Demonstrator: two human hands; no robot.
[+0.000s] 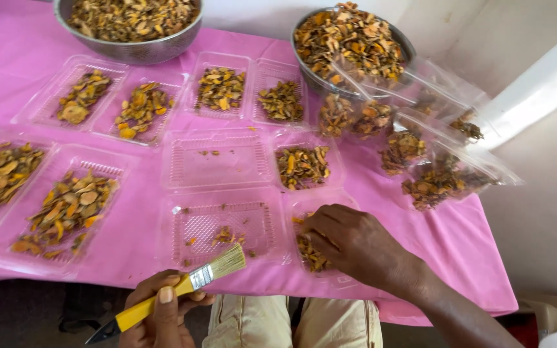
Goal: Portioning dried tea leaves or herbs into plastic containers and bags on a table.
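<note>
Fingers (320, 225) touch chips; two bowls (130, 48), one brush (182, 290).

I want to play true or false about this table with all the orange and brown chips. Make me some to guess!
1. The left hand holds a paintbrush with a yellow handle. True.
2. The right hand holds a spoon. False: it rests on dried chips in a clear tray, with no tool.
3. The tablecloth is pink. True.
4. Every clear tray is full. False: the two-part tray in front of the brush has only a few crumbs.
5. Two metal bowls, a far left bowl and a far right bowl, hold chips. True.
</note>
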